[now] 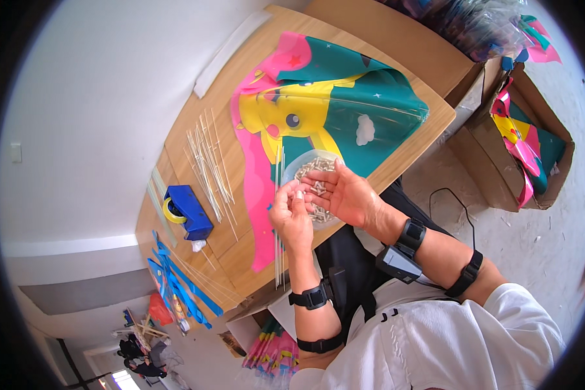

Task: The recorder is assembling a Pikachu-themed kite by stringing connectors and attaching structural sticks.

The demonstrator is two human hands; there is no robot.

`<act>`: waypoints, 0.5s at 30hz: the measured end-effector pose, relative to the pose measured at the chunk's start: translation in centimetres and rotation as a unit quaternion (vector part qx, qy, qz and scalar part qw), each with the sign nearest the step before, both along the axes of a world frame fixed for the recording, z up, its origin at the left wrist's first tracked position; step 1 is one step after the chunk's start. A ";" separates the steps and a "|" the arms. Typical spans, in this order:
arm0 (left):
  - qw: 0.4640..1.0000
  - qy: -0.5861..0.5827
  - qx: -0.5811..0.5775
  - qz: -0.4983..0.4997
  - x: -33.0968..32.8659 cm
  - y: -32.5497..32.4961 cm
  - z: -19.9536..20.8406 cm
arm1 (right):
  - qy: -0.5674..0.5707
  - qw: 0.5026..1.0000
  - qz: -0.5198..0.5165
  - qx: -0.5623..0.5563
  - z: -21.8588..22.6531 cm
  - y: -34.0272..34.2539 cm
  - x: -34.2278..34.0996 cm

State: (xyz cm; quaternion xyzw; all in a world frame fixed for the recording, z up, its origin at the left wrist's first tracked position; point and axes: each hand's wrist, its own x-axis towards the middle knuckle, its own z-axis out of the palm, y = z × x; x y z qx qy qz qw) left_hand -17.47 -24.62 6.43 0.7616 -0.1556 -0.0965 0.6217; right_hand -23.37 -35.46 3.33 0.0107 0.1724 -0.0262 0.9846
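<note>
Hands meet over a clear plastic bowl (303,164) of small pale connector pieces at the near edge of a wooden work table (195,123). Left of the bowl, beyond a fan of thin white rods (208,166), sits a blue tape dispenser (187,211) with a yellow roll, and farther left lie blue strips (175,279) at the table's end.

Just left of the bowl, the left hand (290,218) pinches thumb and forefinger narrowly on one small pale piece (299,192), beside a bundle of upright thin rods (279,221) that crosses the table edge; whether the piece is already on a rod tip cannot be told. Directly over the bowl, the right hand (344,195) lies palm-up and loosely cupped, fingers half spread, holding a few more pieces.

Done well, this step likely calls for keeping the cupped palm level above the bowl so strays drop back in, and for taking one piece at a time.

Behind the bowl spreads a kite sail (318,97) of pink, yellow and teal with a cartoon face. Right of the bowl, a cardboard box (552,162) holds more folded sails.
</note>
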 end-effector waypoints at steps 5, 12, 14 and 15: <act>0.997 -0.029 0.065 0.019 0.0 0.5 -0.3 | -0.023 0.999 -0.033 0.012 0.0 -0.7 -0.3; 0.960 -0.162 0.209 -0.090 -0.2 0.3 -3.8 | -0.034 0.995 -0.083 -0.040 0.6 -2.4 -0.5; 0.935 -0.180 0.281 -0.122 -1.3 -0.9 -3.3 | -0.033 0.996 -0.081 -0.014 1.1 -2.7 -0.6; 0.919 -0.189 0.317 -0.137 -1.8 -1.5 -3.2 | -0.032 0.996 -0.079 -0.001 1.2 -2.7 -0.6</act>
